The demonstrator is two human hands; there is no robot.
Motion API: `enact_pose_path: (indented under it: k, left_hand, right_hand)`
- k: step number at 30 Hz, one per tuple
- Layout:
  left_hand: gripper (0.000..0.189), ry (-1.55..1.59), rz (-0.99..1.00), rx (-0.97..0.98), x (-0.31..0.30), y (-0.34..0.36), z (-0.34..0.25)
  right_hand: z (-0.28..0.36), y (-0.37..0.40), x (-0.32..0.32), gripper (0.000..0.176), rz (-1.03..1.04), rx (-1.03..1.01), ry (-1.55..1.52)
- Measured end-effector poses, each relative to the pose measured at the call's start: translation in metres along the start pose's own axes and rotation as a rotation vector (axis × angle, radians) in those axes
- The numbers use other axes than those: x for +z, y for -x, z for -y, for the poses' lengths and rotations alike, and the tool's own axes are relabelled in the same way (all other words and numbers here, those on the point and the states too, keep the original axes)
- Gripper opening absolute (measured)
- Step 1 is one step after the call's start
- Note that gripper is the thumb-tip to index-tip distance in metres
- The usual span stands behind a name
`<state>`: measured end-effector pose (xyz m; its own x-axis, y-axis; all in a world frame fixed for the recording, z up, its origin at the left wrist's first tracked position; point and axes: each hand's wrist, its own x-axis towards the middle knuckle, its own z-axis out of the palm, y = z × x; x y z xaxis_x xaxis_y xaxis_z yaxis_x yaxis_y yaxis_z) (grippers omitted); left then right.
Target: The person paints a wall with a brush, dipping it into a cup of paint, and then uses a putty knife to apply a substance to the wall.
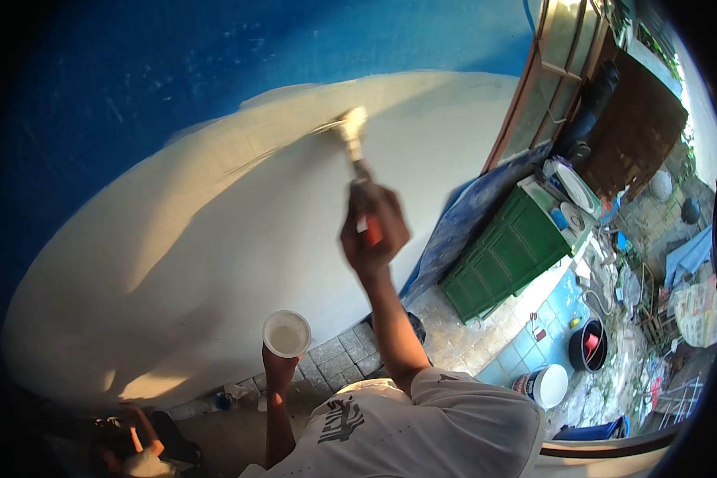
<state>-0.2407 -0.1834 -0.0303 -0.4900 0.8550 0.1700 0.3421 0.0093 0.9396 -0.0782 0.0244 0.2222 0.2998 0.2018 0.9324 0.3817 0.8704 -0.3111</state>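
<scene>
My right hand [376, 231], a little blurred, is closed around the handle of a paintbrush [355, 149]. The brush's pale bristles are at the wall [295, 207], against its whitish lower area and a short way below the blue upper area [215, 56]. Lower down, my left hand [280, 371] grips a white cup [287, 334] from beneath, its round mouth facing up. Something pale lies inside the cup, but I cannot make out how much. My arm's shadow and sunlight fall across the whitish paint.
A green cabinet [506, 247] stands at the right beside a blue sheet [454, 231] and a framed window [550, 80]. Beyond are a white bucket [550, 387], a black tub [588, 345] and scattered clutter. Another person [147, 454] is low at the left by the wall.
</scene>
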Motion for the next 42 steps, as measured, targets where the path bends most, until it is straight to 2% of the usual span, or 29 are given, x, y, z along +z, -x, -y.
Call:
enact_pose_path:
  k: [1, 3, 4, 5, 6, 7, 9, 11, 13, 15, 16, 17, 19, 20, 22, 23, 24, 25, 26, 27, 29, 31, 33, 34, 38, 42]
  left_hand:
    - [0.054, -0.008, 0.019, 0.003, 0.005, -0.002, 0.001]
    - [0.053, 0.405, -0.014, -0.02, 0.016, 0.001, 0.003]
    - [0.053, 0.4, 0.0, -0.028, 0.016, -0.002, 0.012]
    - [0.054, 0.252, 0.022, 0.014, 0.013, -0.005, 0.023]
    - [0.054, 0.107, 0.039, 0.059, 0.013, -0.006, 0.029]
    - [0.054, 0.11, 0.039, 0.052, 0.014, -0.006, 0.016]
    - [0.055, -0.017, 0.012, 0.06, 0.012, -0.009, -0.022]
    - [0.057, -0.011, 0.011, 0.042, 0.013, -0.007, -0.016]
    - [0.059, -0.006, 0.0, 0.024, 0.015, -0.008, -0.019]
    - [0.061, 0.01, -0.014, 0.059, 0.014, -0.01, -0.031]
    - [0.061, 0.012, -0.019, 0.093, 0.014, -0.012, -0.031]
    - [0.062, 0.007, -0.024, 0.12, 0.011, -0.015, -0.031]
    - [0.063, -0.018, -0.038, 0.148, 0.001, -0.025, -0.05]
    - [0.064, -0.057, -0.068, 0.179, -0.002, -0.031, -0.054]
    - [0.064, -0.105, -0.093, 0.2, -0.008, -0.037, -0.062]
    - [0.064, -0.101, -0.118, 0.186, -0.009, -0.041, -0.068]
    - [0.064, -0.093, -0.14, 0.179, -0.011, -0.044, -0.072]
    - [0.064, -0.094, -0.137, 0.179, -0.013, -0.046, -0.074]
    - [0.064, -0.077, -0.156, 0.188, -0.014, -0.047, -0.075]
    - [0.064, -0.06, -0.176, 0.196, -0.014, -0.048, -0.076]
    - [0.065, -0.081, -0.198, 0.221, -0.014, -0.046, -0.077]
    - [0.067, -0.129, -0.243, 0.268, -0.015, -0.043, -0.075]
    - [0.068, -0.162, -0.271, 0.293, -0.015, -0.04, -0.075]
    - [0.069, -0.194, -0.298, 0.321, -0.016, -0.039, -0.074]
    - [0.069, -0.202, -0.392, 0.334, -0.017, -0.034, -0.078]
    - [0.069, -0.206, -0.462, 0.362, -0.018, -0.032, -0.076]
  right_hand:
    - [0.016, 0.004, 0.002, 0.024, 0.039, -0.049, -0.07]
    - [0.04, 0.008, -0.003, 0.027, 0.134, -0.025, -0.193]
    - [0.036, 0.009, -0.007, 0.026, 0.144, -0.01, -0.225]
    - [0.029, 0.01, -0.011, 0.025, 0.157, 0.004, -0.26]
    - [0.011, 0.017, -0.015, 0.023, 0.085, 0.12, -0.326]
    - [-0.012, 0.022, -0.019, 0.02, 0.016, 0.236, -0.394]
    - [-0.056, 0.001, -0.033, 0.013, -0.112, 0.395, -0.324]
    - [-0.092, -0.023, -0.04, 0.014, -0.275, 0.45, -0.452]
    - [-0.123, -0.028, -0.052, 0.013, -0.288, 0.372, -0.312]
    - [-0.108, -0.033, -0.064, 0.013, -0.269, 0.36, -0.307]
    - [-0.099, -0.032, -0.072, 0.012, -0.202, 0.343, -0.208]
    - [-0.08, -0.03, -0.078, 0.012, -0.161, 0.38, -0.237]
    - [-0.042, -0.024, -0.088, 0.011, -0.003, 0.66, -0.579]
    - [-0.029, -0.01, -0.092, 0.011, 0.028, 0.697, -0.591]
    - [-0.004, 0.009, -0.099, 0.012, 0.304, 0.627, -0.728]
    - [0.007, 0.004, -0.105, 0.01, 0.577, 0.632, -0.587]
    - [0.011, 0.009, -0.106, 0.009, 0.701, 0.565, -0.678]
    - [0.018, 0.007, -0.101, 0.013, 0.851, 0.578, -0.808]
    - [0.02, 0.006, -0.102, 0.016, 1.032, 0.614, -0.763]
    - [0.024, 0.005, -0.101, 0.016, 1.032, 0.614, -0.761]
    - [0.036, 0.009, -0.093, 0.019, 1.169, 0.521, -0.652]
    - [0.041, 0.022, -0.086, 0.021, 1.185, 0.484, -0.62]
    - [0.048, 0.037, -0.08, 0.024, 1.087, 0.522, -0.563]
    - [0.052, 0.038, -0.078, 0.017, 1.087, 0.53, -0.512]
    - [0.061, 0.061, -0.074, 0.018, 1.014, 0.597, -0.492]
    - [0.068, 0.073, -0.074, 0.019, 0.968, 0.534, -0.404]
